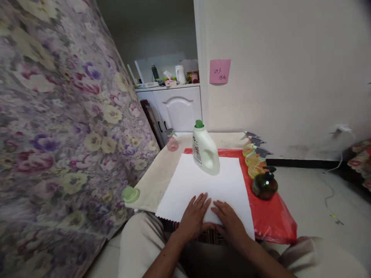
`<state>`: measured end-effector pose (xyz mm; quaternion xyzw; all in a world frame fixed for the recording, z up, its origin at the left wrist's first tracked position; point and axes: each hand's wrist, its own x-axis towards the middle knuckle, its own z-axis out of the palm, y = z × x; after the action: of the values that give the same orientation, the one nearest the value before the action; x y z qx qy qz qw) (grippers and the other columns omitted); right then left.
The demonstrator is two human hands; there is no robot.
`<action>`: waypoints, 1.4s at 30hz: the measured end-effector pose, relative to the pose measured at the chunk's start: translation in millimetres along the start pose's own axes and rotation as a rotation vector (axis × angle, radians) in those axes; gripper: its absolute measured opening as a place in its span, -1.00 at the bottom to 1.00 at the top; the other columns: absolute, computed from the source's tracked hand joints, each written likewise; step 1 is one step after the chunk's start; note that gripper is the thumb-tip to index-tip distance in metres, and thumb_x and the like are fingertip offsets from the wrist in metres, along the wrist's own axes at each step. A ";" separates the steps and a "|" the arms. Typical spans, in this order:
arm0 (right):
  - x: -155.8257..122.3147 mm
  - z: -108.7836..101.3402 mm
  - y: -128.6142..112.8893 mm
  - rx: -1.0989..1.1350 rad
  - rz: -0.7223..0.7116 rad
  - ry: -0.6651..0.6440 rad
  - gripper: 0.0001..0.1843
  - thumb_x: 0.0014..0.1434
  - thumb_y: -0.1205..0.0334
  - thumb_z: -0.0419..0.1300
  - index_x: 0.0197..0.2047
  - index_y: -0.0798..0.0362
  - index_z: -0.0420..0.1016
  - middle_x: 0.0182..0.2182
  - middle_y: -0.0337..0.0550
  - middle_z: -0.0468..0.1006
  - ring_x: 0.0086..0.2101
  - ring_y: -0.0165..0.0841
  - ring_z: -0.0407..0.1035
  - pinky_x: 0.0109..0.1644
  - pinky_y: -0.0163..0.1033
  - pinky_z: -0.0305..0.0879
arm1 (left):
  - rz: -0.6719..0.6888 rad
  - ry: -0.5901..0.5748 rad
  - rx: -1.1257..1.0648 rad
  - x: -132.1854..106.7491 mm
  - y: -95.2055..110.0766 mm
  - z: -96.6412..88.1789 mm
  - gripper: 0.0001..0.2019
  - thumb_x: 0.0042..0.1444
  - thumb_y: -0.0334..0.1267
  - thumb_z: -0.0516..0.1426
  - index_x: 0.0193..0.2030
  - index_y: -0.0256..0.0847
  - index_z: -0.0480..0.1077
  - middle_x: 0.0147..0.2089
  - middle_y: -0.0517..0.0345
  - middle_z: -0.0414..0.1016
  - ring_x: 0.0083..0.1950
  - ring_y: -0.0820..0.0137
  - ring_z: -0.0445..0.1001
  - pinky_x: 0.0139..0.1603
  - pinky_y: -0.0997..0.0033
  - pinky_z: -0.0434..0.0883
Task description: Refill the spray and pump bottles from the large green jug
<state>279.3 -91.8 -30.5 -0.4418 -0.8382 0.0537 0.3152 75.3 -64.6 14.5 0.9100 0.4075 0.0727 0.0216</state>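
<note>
L hand (195,216) + R hand (230,220) both palm-down, fingers slightly spread, gripping nothing, resting nr the near edge of white sheet (185,181). Detergent btl (206,150) stands on sheet, 12 o'clock from hands, uncapped, green spout (199,124) showing. Green cap (130,195) approx 10, table (152,181) corner. Dark pump btl (264,187) at 2, pink spray btl (172,144) at 11.
</note>
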 end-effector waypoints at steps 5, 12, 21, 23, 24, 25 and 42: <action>-7.8 0.4 5.7 0.032 -0.012 -0.023 -0.36 0.03 0.50 0.15 0.21 0.09 0.23 0.24 0.14 0.29 0.24 -0.11 0.14 0.28 0.15 0.17 | 0.009 -0.029 -0.001 -0.9 -5.4 4.2 -0.07 0.01 0.27 0.10 0.42 -0.11 -0.15 0.47 -0.06 -0.10 0.46 0.19 -0.13 0.40 0.05 -0.06; -17.7 -14.7 11.2 0.005 0.072 -0.043 -0.25 -0.06 0.55 0.14 0.23 0.05 0.20 0.27 0.10 0.22 0.27 -0.08 0.06 0.32 0.19 0.03 | -0.029 -0.042 0.014 0.2 -3.9 7.8 -0.08 0.02 0.16 0.17 0.42 -0.09 -0.16 0.48 -0.01 -0.14 0.47 0.19 -0.15 0.41 0.05 -0.10; -19.2 -17.5 15.1 -0.017 0.083 -0.061 -0.24 -0.05 0.58 0.11 0.25 0.06 0.18 0.29 0.08 0.20 0.29 -0.14 0.02 0.34 0.13 0.02 | -0.024 0.002 0.048 0.6 -4.2 11.8 -0.10 0.05 0.08 0.18 0.42 -0.09 -0.18 0.48 -0.02 -0.14 0.46 0.19 -0.13 0.40 0.05 -0.06; -18.0 -17.9 15.3 -0.005 0.095 -0.084 -0.23 -0.06 0.57 0.13 0.25 0.06 0.19 0.29 0.08 0.20 0.29 -0.14 0.02 0.35 0.13 0.00 | -0.023 0.006 0.046 1.5 -4.8 12.0 -0.07 0.02 0.09 0.21 0.42 -0.08 -0.19 0.47 -0.03 -0.12 0.46 0.19 -0.13 0.40 0.04 -0.05; -17.3 -18.4 15.1 0.004 0.104 -0.098 -0.23 -0.07 0.56 0.15 0.25 0.06 0.20 0.29 0.09 0.20 0.29 -0.12 0.02 0.35 0.14 -0.01 | -0.024 0.000 0.042 1.9 -5.1 11.9 -0.05 0.00 0.08 0.22 0.42 -0.08 -0.19 0.47 -0.04 -0.12 0.46 0.18 -0.12 0.40 0.02 -0.04; -16.5 -19.2 14.8 0.015 0.112 -0.114 -0.22 -0.08 0.54 0.18 0.24 0.06 0.21 0.29 0.10 0.19 0.29 -0.11 0.02 0.35 0.15 -0.03 | -0.026 -0.011 0.037 1.9 -5.4 11.7 -0.02 -0.03 0.08 0.25 0.42 -0.08 -0.19 0.47 -0.05 -0.13 0.46 0.17 -0.13 0.39 0.01 -0.04; -2.9 -62.2 16.4 0.206 0.270 -0.109 -0.46 -0.09 0.46 0.33 0.01 0.02 0.41 -0.11 -0.05 0.39 -0.11 -0.15 0.33 -0.02 -0.06 0.36 | 0.025 -0.001 -0.076 5.0 24.6 -1.1 -0.30 0.22 0.05 0.03 0.41 -0.06 -0.16 0.47 -0.07 -0.12 0.46 0.19 -0.13 0.39 -0.02 0.00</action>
<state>327.9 -95.9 11.6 -0.5123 -0.7771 0.2049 0.3027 96.6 -77.4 18.6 0.9136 0.3931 0.0880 0.0553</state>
